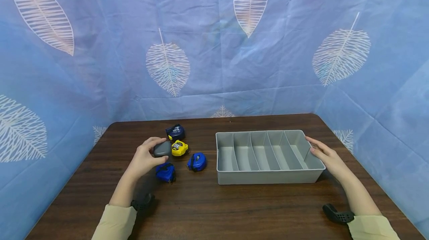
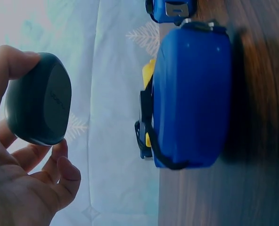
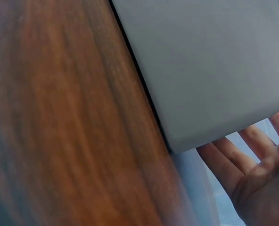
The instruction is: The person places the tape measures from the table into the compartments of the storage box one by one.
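My left hand (image 1: 144,160) pinches a dark grey, rounded case (image 1: 162,149) between thumb and fingers. In the left wrist view, small lettering marks the flat face of the case (image 2: 58,101), held up off the table. Close by it are a dark navy tape measure (image 1: 175,132), a yellow tape measure (image 1: 180,148) and a blue tape measure (image 1: 165,172). Another blue tape measure (image 1: 197,161) lies slightly to the right. Over at the right, my right hand (image 1: 330,160) rests against the end of a grey divided tray (image 1: 268,177), its extended fingers along the outer wall.
The tray has several compartments separated by thin dividers (image 1: 250,150). It stands on a dark wooden table (image 1: 201,210) backed by a blue cloth with leaf prints (image 1: 207,65). Black bands (image 1: 337,214) circle both wrists.
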